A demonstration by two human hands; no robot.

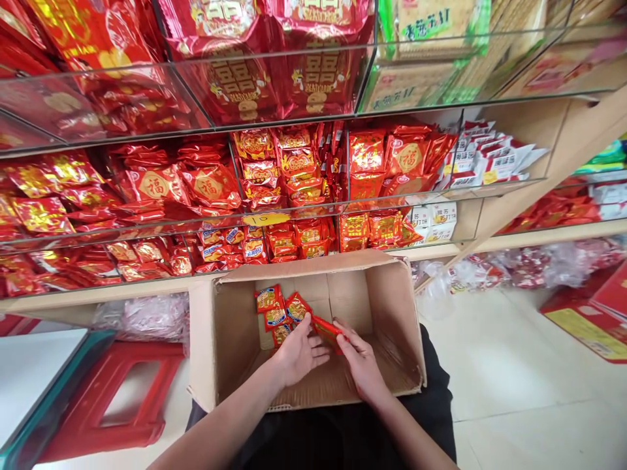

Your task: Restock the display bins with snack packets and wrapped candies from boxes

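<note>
An open cardboard box (396, 287) rests at my lap, against the front of the shelves. Inside it, at the left, several small red snack packets (275, 318) with gold and blue print lie flat and overlap. My right hand (361, 362) pinches red snack packets (327, 331), seen nearly edge-on, between thumb and fingers; how many cannot be told. Close by on the left, my left hand (298, 352) has its fingers stretched apart, palm turned toward those packets. Its thumb tip comes near their left end, and whether it touches them is unclear.
Shelves with clear plastic fronts (294, 212) hold rows of red, gold and white packets. A yellow tag (266, 219) marks one front. At left stand a red plastic stool (115, 398) and a teal-edged white surface (36, 372). A red carton (595, 313) sits on the tiled floor at right.
</note>
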